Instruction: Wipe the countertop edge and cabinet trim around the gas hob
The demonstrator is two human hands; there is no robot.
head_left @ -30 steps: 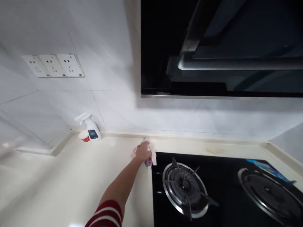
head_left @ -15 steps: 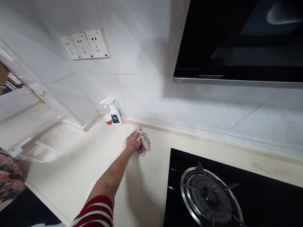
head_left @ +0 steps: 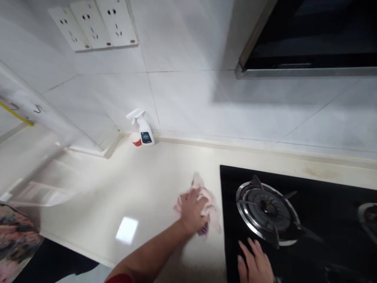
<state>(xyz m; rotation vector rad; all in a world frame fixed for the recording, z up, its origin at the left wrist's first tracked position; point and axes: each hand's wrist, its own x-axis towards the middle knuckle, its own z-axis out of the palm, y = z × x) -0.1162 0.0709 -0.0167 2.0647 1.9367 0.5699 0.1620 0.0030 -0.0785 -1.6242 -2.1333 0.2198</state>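
Note:
My left hand [head_left: 193,210] presses a crumpled pale pink cloth [head_left: 207,200] against the white countertop, just left of the stove's edge. Its fingers curl over the cloth, which is blurred by motion and shows a purple patch at its lower side. My right hand [head_left: 257,264] rests with fingers apart on the black glass of the gas stove [head_left: 235,220], in front of the burner [head_left: 268,208]. No object shows in that hand; its wrist runs out of the frame at the bottom.
A white spray bottle [head_left: 145,131] and a red-and-white paper cup [head_left: 136,139] stand in the back corner. Sockets [head_left: 118,23] line the wall. A dark range hood [head_left: 312,43] overhangs the stove. Flowered fabric [head_left: 17,245] shows at the left edge.
My left hand has slid the cloth toward me and to the right, from near the wall to beside the stove. My right hand has come into view on the stove.

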